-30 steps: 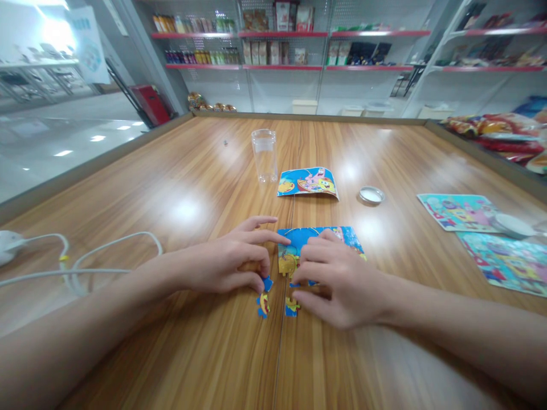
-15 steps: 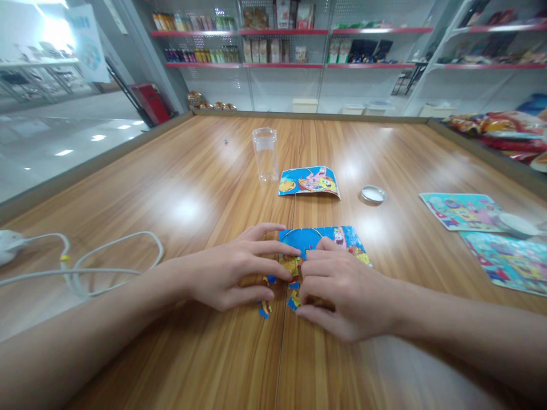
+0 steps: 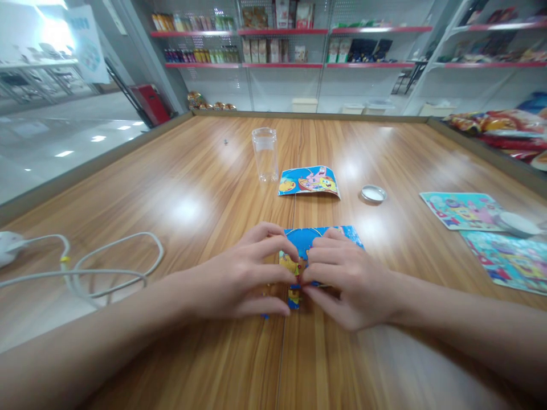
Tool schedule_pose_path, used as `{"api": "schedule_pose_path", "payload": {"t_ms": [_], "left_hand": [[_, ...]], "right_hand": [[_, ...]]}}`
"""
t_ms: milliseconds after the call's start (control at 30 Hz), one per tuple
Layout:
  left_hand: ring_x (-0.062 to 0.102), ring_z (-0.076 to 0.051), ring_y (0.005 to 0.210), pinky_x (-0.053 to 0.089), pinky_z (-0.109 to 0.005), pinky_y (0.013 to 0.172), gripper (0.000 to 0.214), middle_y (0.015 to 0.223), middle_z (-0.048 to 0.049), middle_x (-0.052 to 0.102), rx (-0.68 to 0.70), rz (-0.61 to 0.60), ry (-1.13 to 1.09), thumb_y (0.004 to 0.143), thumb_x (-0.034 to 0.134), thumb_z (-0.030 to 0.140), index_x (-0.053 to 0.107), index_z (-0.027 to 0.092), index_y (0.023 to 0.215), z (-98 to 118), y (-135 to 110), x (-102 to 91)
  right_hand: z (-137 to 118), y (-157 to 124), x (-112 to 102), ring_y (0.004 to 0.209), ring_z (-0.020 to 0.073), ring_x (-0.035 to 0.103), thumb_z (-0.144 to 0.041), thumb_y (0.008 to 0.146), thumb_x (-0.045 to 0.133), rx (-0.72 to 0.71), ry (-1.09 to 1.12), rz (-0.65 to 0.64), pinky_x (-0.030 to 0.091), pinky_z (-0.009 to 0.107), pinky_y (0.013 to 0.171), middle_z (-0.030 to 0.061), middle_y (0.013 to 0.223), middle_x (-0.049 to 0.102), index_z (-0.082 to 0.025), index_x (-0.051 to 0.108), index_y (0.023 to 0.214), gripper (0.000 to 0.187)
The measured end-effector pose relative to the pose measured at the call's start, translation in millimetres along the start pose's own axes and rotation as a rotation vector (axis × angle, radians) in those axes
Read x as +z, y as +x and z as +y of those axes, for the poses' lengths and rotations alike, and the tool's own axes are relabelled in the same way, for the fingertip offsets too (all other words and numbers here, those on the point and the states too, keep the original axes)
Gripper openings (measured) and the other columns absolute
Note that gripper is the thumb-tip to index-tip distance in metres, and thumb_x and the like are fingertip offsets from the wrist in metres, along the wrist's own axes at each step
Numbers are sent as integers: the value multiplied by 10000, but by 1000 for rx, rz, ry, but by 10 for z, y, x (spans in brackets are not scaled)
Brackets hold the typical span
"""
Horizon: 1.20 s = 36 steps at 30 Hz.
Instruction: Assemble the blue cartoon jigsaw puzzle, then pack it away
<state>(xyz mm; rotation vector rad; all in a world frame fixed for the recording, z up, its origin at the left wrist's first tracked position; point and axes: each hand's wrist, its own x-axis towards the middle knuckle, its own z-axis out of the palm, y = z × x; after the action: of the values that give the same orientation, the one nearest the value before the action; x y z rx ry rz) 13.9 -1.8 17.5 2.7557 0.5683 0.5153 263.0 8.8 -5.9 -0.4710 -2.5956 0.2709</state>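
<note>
A partly assembled jigsaw puzzle (image 3: 301, 239), blue with yellow and pink cartoon figures, lies flat on the wooden table. My left hand (image 3: 245, 273) rests at its left side with fingers apart and bent, the fingertips over the puzzle's left part. Curled over the middle and right of the puzzle is my right hand (image 3: 348, 279); its thumb and index finger close at the edge of a jigsaw piece (image 3: 294, 298) just below the assembled part. Another loose piece (image 3: 265, 315) shows partly under my left thumb. My hands hide much of the puzzle's lower area.
Beyond the puzzle lie a curved picture card (image 3: 310, 181), a clear plastic jar (image 3: 265, 156) and a round lid (image 3: 373, 194). Two more pictures (image 3: 461, 210) with a white lid (image 3: 518, 224) are at right. A white cable (image 3: 115, 239) loops at left.
My left hand has shifted slightly right, its thumb moving toward the loose pieces. My right hand has moved a little up, and the piece below the puzzle has turned straighter.
</note>
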Motion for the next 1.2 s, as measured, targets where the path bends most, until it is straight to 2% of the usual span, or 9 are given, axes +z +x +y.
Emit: {"api": "schedule_pose_path", "payload": {"t_ms": [100,233,400,600,667,767,867,1067,1200], "left_hand": [[483,-270,1146,429,-489,1060,194,1154,-115,608,-49,14,55,917,684,362,707,184,991,137,40,76],[477,-260,1096,470,-458,980,166,1139,-108,602,-115,-4,52,939,653,335,716,181,938,186,50,120],[484,-244,1012,480,-444,910,162,1070,-100,600,-142,-17,35,957,612,292,719,185,898,190,50,112],[503,-217,909,474,-366,797,217,952,-91,585,-83,-66,87,972,574,264,705,179,821,236,72,75],[522,-196,871,466,-326,753,254,906,-73,585,-15,-130,82,983,545,224,683,171,776,255,59,43],[557,-189,852,480,-315,748,157,897,-55,609,19,-195,77,973,580,237,667,161,867,273,23,13],[589,-212,913,510,-338,809,169,945,-67,627,-39,-161,89,959,622,316,655,150,967,258,-3,42],[586,-188,818,514,-300,713,205,878,-66,606,-60,-151,36,984,558,264,637,151,833,241,12,171],[596,-181,808,508,-288,697,171,894,-64,619,-82,-142,-3,958,597,270,623,152,835,247,8,161]], "right_hand": [[54,3,-13,692,162,503,-118,766,570,42,-42,13,246,347,664,21,721,617,-163,676,746,117],[74,0,-33,692,166,486,-116,731,572,65,-59,-26,239,352,670,20,734,614,-178,706,777,155],[53,-4,-43,707,163,482,-112,735,560,-45,-34,-30,265,358,701,14,771,620,-186,710,812,184],[77,-4,-18,727,173,508,-107,717,555,-130,-17,-52,249,360,692,9,761,639,-192,701,766,176],[84,-7,-9,701,170,484,-105,700,548,-138,-31,-13,239,357,681,6,713,606,-187,696,749,175],[92,-9,-2,648,158,414,-109,689,532,-136,-61,92,231,354,669,-2,647,532,-179,681,713,167],[101,-5,-5,624,151,367,-122,694,524,-125,-59,160,225,349,661,-6,630,501,-183,670,702,158],[95,13,-20,659,161,418,-124,693,531,-124,-53,49,222,354,666,-1,662,550,-186,675,765,173],[101,6,-9,669,161,434,-111,689,533,-105,-38,73,230,356,683,-5,671,551,-189,691,809,213]]}}
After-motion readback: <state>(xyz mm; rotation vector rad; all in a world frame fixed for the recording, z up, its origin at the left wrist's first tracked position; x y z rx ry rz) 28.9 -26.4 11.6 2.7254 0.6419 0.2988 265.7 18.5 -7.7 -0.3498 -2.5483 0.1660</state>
